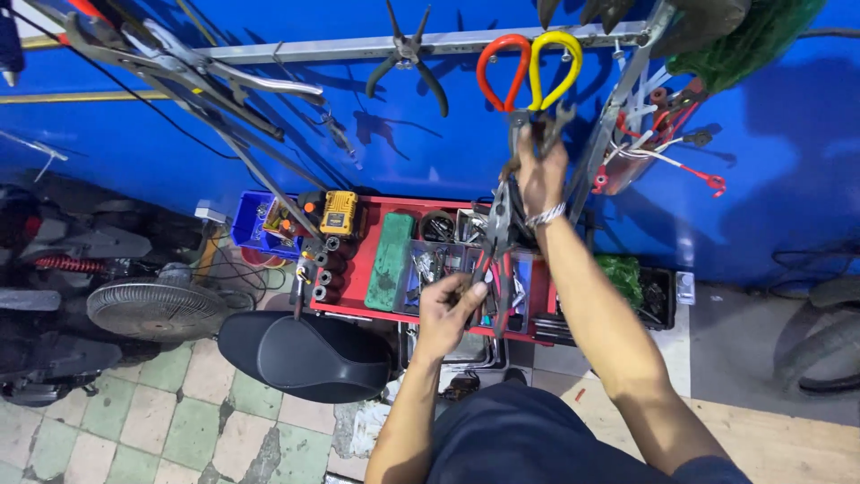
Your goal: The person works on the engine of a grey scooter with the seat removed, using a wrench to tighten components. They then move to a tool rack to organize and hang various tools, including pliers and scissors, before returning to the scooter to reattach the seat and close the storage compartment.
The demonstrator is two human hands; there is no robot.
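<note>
Your right arm runs up and away from your body, nearly straight, bare from the elbow to the wrist, which wears a light metal bracelet [545,215]. Above the bracelet, your right hand [541,172] is raised with its back toward you and its fingers [530,143] curled closed around something. Your left arm comes up lower and to the left of the bracelet, bent at the elbow. Your left hand [451,305] sits well below the bracelet, knuckles up, fingers [475,291] pinched together and pointing right.
</note>
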